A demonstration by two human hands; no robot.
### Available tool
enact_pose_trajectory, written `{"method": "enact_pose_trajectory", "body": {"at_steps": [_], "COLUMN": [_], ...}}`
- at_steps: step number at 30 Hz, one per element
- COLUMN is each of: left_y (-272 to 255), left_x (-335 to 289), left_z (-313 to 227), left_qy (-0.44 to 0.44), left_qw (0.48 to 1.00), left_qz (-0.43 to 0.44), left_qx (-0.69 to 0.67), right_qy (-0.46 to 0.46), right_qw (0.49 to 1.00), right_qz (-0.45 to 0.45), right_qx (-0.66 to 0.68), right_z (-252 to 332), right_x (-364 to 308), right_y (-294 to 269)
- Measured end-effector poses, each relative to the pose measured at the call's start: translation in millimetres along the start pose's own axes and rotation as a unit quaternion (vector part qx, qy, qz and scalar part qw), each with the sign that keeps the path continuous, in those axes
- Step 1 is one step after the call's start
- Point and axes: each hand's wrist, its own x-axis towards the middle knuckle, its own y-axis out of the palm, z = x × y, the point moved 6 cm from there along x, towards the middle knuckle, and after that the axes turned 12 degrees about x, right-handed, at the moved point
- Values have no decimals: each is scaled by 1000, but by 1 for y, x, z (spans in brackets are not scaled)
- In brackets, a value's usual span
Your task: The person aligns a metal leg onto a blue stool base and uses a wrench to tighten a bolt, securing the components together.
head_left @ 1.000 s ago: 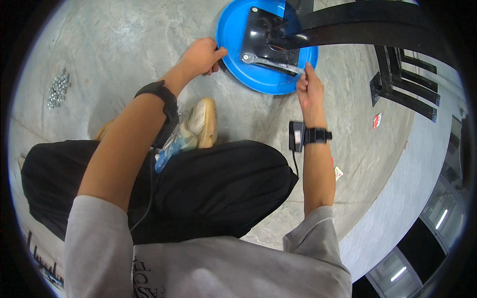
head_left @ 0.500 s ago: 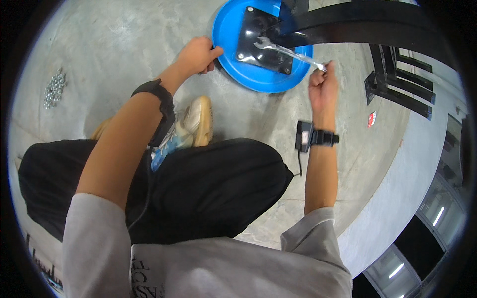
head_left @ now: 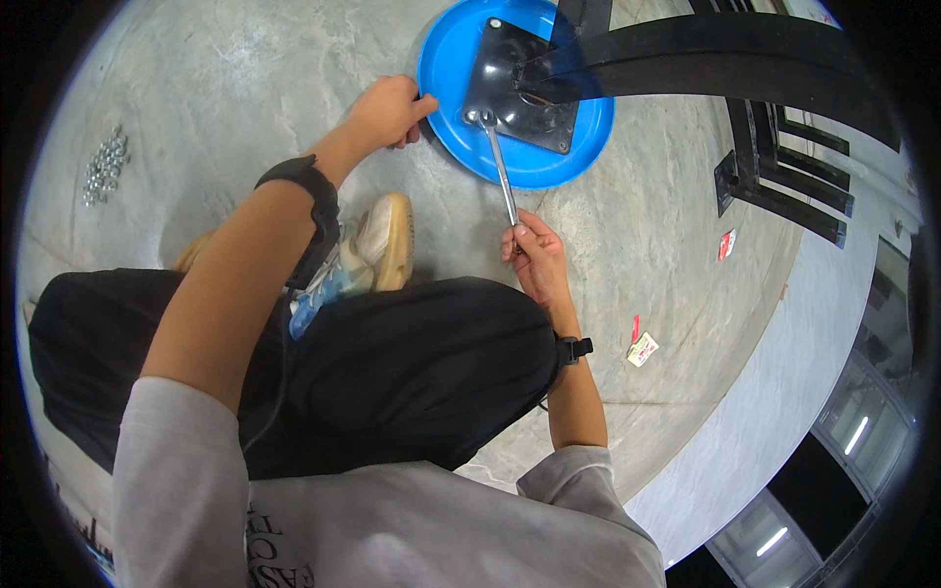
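Observation:
A round blue dish-like seat [head_left: 447, 73] lies on the floor with a black metal plate [head_left: 515, 73] across its middle. Fasteners show at the plate's corners. My left hand [head_left: 389, 110] is closed at the seat's left rim, its thumb over the edge. In my right hand [head_left: 537, 253] is the near end of a silver wrench [head_left: 500, 167], pinched between thumb and fingers. The wrench's other end sits at the plate's near-left corner fastener, hiding part of it.
Black curved metal bars [head_left: 706, 59] extend rightward from the plate. A second black frame [head_left: 774, 167] stands at the far right. Loose shiny nuts [head_left: 106, 167] are heaped on the floor at left. A red wrapper [head_left: 726, 244] and a pale paper scrap [head_left: 643, 349] lie at right.
My right hand has moved left and nearer, swinging the wrench round from above the plate to the near-left corner fastener. My left hand stays at the seat's rim.

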Motion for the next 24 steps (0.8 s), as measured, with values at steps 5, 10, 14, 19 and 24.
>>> {"method": "enact_pose_trajectory", "body": {"at_steps": [5,10,14,19,24], "left_y": [0,2,0,-1,1], "left_x": [0,1,2,0,1], "left_z": [2,0,1,0,-1], "left_qy": [5,10,10,3,-3], "left_qw": [1000,1000,1000,1000,1000], "left_qz": [-4,-6,-7,-11,-3], "left_qx": [7,9,14,16,10], "right_qy": [30,49,89,126,206], "right_qw": [999,998,990,981,963], "right_qz": [7,25,56,78,150], "right_qx": [-30,-34,-92,-124,-92], "right_z": [-2,-9,-15,-18,-37], "right_x": [2,7,6,7,14], "right_y": [12,17,26,42,64]}}
